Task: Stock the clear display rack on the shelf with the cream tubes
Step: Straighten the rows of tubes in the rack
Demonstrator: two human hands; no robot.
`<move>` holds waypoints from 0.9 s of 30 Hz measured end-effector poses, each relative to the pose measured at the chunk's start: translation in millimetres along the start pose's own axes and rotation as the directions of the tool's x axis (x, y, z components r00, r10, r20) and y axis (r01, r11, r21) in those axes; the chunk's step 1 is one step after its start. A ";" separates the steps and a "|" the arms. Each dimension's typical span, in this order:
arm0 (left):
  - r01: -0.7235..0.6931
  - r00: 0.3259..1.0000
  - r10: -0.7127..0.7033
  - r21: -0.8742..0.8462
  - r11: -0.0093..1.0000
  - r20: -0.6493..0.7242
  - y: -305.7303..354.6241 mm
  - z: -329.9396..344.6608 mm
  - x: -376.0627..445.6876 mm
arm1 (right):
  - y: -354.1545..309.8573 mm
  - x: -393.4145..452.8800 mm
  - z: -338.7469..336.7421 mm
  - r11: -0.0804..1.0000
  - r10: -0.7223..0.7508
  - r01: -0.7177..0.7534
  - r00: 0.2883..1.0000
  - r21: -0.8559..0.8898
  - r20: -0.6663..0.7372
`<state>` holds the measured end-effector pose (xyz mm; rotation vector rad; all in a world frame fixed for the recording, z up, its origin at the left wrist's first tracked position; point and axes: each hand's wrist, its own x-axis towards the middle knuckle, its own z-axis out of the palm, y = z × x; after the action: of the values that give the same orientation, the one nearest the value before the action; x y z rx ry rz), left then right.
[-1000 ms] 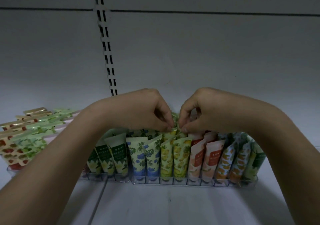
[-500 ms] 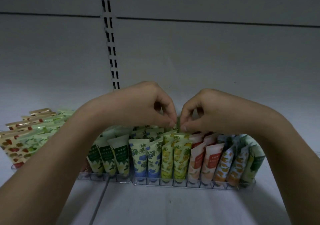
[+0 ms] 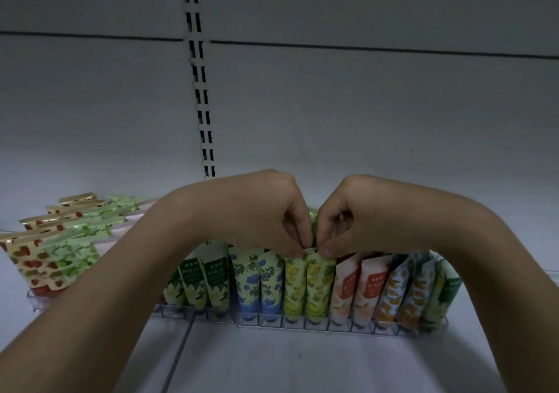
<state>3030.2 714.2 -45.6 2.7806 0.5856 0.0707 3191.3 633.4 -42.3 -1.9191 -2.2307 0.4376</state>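
A clear display rack [image 3: 338, 324] stands on the white shelf, its slots filled with upright cream tubes: green, blue-flowered, yellow, peach, orange and green again. My left hand [image 3: 266, 211] and my right hand [image 3: 351, 214] meet above the rack's middle. Both pinch the top crimp of a yellow lemon-print tube [image 3: 317, 283] in the front row. A greenish tube [image 3: 313, 220] shows between my fingers behind it. The back rows are mostly hidden by my hands and forearms.
A second clear rack [image 3: 39, 302] at the left holds strawberry-print and light green tubes leaning back. The shelf's white back wall has a slotted upright [image 3: 201, 96]. Bare shelf surface [image 3: 302, 362] lies in front of the racks.
Both hands stayed pinched together over the yellow tubes, dipping slightly to the front tube's crimp. The camera shifted a little.
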 end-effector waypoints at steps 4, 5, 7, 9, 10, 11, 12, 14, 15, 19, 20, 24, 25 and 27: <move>-0.015 1.000 0.014 -0.001 1.000 -0.025 -3.5 -1.7 0.1 | 1.4 -0.1 -1.3 0.999 -0.012 0.013 1.000 0.036 -0.007; -0.013 0.998 0.012 -0.013 1.000 -0.055 -4.6 -3.6 0.0 | 3.0 -0.4 -3.0 0.997 -0.010 0.013 0.999 0.077 -0.032; 0.009 0.989 -0.017 -0.055 0.998 -0.145 -9.0 -7.9 -0.2 | 9.6 0.4 -7.0 0.993 -0.015 0.032 0.988 0.110 -0.153; 0.042 0.979 -0.057 -0.080 0.996 -0.197 -16.4 -9.7 0.4 | 17.9 3.3 -9.0 0.997 -0.021 0.041 0.962 0.066 -0.274; 0.061 0.977 -0.077 -0.083 0.995 -0.198 -20.9 -9.3 1.2 | 21.4 5.3 -8.7 0.998 -0.017 0.035 0.954 0.055 -0.299; 0.081 0.978 -0.096 -0.087 0.993 -0.187 -25.4 -8.1 2.5 | 24.8 8.0 -7.7 0.999 -0.013 0.029 0.952 0.046 -0.305; 0.095 0.978 -0.111 -0.100 0.990 -0.175 -29.2 -6.4 4.0 | 27.5 10.3 -6.3 0.999 -0.011 0.024 0.954 0.039 -0.299; 0.100 0.978 -0.122 -0.137 0.986 -0.167 -34.8 -4.0 7.6 | 30.9 14.7 -3.0 0.999 -0.012 0.025 0.962 0.044 -0.274; 0.095 0.978 -0.120 -0.150 0.984 -0.170 -36.4 -3.2 9.2 | 31.1 15.8 -1.9 0.998 -0.014 0.031 0.966 0.062 -0.257; 0.068 0.977 -0.098 -0.159 0.985 -0.188 -39.1 -0.4 12.8 | 31.7 17.8 0.5 0.990 -0.018 0.044 0.982 0.136 -0.187; 0.058 0.977 -0.088 -0.158 0.986 -0.193 -40.1 0.1 13.7 | 32.6 18.6 0.9 0.988 -0.019 0.045 0.984 0.145 -0.175; 0.028 0.988 -0.057 -0.198 0.980 -0.140 -41.3 2.5 14.8 | 36.4 22.2 3.5 0.980 -0.038 0.065 0.989 0.187 -0.143; 0.028 0.992 -0.053 -0.203 0.979 -0.119 -41.4 3.5 15.0 | 37.3 23.0 4.0 0.978 -0.039 0.066 0.990 0.200 -0.136; 0.033 0.994 -0.054 -0.202 0.979 -0.100 -42.5 4.7 15.7 | 39.7 24.3 4.5 0.971 -0.025 0.054 0.992 0.233 -0.124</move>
<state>3028.7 756.3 -63.0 2.5792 0.6279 0.2538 3223.2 662.0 -61.0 -1.7295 -2.0355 0.5399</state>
